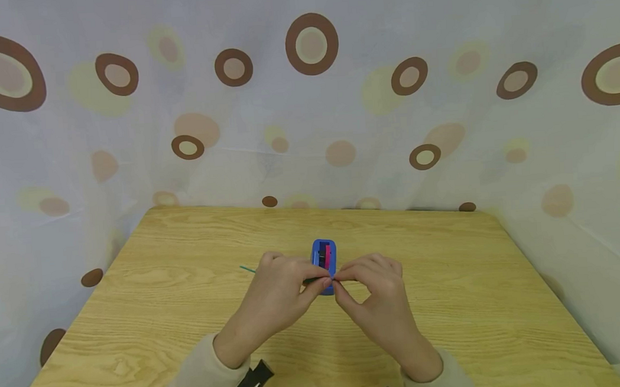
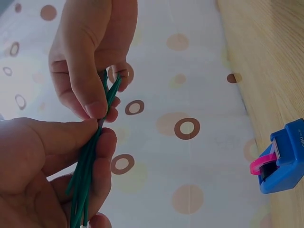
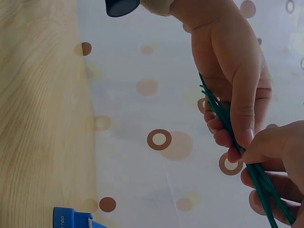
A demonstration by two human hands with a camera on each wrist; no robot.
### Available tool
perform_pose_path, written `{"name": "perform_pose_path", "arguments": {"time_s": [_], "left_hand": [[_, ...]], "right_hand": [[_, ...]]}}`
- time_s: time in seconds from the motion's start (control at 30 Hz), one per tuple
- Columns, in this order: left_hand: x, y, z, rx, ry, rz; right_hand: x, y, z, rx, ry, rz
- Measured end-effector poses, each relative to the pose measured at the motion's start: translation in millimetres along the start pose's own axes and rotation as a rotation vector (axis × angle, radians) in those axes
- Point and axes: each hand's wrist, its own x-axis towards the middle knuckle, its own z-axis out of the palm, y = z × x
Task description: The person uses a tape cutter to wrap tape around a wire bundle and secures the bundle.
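Note:
A bundle of thin dark green strands [image 2: 84,175] runs between both hands; their exact kind is unclear. My left hand [image 1: 275,290] pinches it between thumb and fingers, with the loose ends lying along the curled fingers. Right beside that grip, my right hand [image 1: 377,287] pinches the same bundle, thumb tip against thumb tip in the left wrist view. In the right wrist view the strands [image 3: 260,183] fan out on both sides of the pinch. Beneath the hands in the head view stands a blue tape dispenser [image 1: 332,252] with a pink roll, partly covered by the fingers.
The dispenser stands on a light wood-grain table [image 1: 453,267]. A pale curtain [image 1: 283,100] with brown rings and dots surrounds the table's back and sides. Dark devices [image 1: 253,379] sit at both wrists, by the beige sleeves [image 1: 206,374].

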Motion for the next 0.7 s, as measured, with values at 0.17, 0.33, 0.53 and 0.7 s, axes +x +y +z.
{"name": "perform_pose_path", "arguments": {"time_s": [0.17, 0.33, 0.53, 0.7], "left_hand": [[-0.6, 0.4, 0.4, 0.038, 0.027, 0.015], [-0.7, 1.1, 1.2, 0.093, 0.064, 0.046], [-1.4, 1.1, 4.3, 0.176, 0.1, 0.07], [-2.0, 0.5, 7.5, 0.212, 0.131, 0.086]], "right_hand": [[-1.3, -1.1, -0.2, 0.018, -0.01, 0.053], [-1.0, -3.2, -0.7, 0.021, -0.005, 0.091], [2.0, -6.9, -0.3, -0.085, 0.005, 0.036], [2.0, -7.5, -0.3, -0.09, -0.03, 0.061]]}}
